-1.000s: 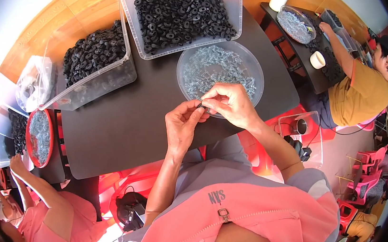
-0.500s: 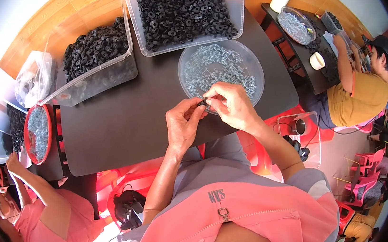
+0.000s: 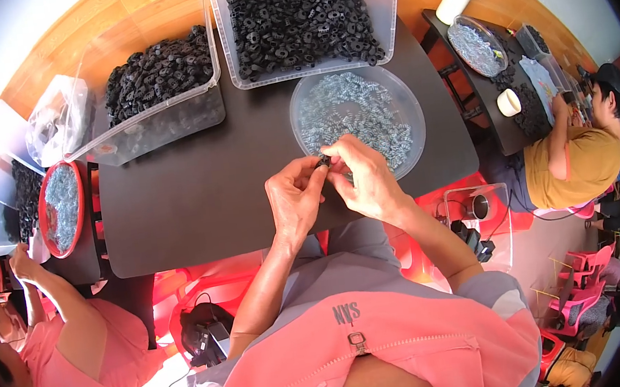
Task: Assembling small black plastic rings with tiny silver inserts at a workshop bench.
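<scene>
My left hand [image 3: 295,201] pinches a small black plastic part [image 3: 323,161] between thumb and fingertips, above the dark table's near edge. My right hand [image 3: 367,181] is curled in from the other side, its fingertips on the same part. Fingers partly hide the part, so its exact shape and anything tiny set in it cannot be made out. Just beyond my hands, a round clear tub [image 3: 415,124] holds many small silvery metal springs [image 3: 350,112]; my right hand overlaps its near rim.
At the back stands a clear bin [image 3: 390,8] of black plastic parts [image 3: 298,19]. Left of it is another bin [image 3: 165,126] of black pieces. People sit at side tables, one in pink [image 3: 88,364], one in yellow [image 3: 577,159]. A red basin [image 3: 83,212] holds more springs.
My right thumb has drawn back and down from the part, while the fingertips stay at it. The part is tilted more upright. The person at right has lowered an arm.
</scene>
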`<control>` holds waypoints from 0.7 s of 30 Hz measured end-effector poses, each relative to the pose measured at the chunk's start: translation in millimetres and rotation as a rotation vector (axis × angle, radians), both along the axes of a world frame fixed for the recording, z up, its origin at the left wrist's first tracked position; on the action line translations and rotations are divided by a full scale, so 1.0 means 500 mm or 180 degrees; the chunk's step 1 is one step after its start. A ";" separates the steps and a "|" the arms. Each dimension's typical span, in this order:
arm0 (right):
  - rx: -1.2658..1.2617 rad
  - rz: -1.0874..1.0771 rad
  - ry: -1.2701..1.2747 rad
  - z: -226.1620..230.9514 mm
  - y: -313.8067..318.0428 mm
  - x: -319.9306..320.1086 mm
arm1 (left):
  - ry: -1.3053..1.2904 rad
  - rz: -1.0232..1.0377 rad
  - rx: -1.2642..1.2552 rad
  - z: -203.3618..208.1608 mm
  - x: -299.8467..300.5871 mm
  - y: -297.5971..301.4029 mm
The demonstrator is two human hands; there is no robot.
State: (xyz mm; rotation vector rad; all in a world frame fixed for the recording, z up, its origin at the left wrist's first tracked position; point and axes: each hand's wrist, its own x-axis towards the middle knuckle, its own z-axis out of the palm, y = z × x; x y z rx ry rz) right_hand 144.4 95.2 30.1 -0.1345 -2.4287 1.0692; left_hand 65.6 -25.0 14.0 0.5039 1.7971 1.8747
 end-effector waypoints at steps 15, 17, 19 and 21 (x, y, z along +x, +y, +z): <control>0.1107 -0.0303 0.0066 0.007 -0.031 -0.003 | -0.0330 0.0207 0.0138 0.002 0.016 0.000; 0.1110 -0.0320 0.0106 0.004 -0.032 -0.003 | -0.0363 0.0169 0.0207 -0.003 0.013 -0.001; 0.1111 -0.0337 0.0143 0.003 -0.032 -0.002 | -0.0400 0.0131 0.0272 -0.003 0.009 -0.004; 0.1091 -0.0352 0.0299 0.007 -0.031 -0.002 | -0.0744 -0.0046 0.0428 0.000 0.005 -0.008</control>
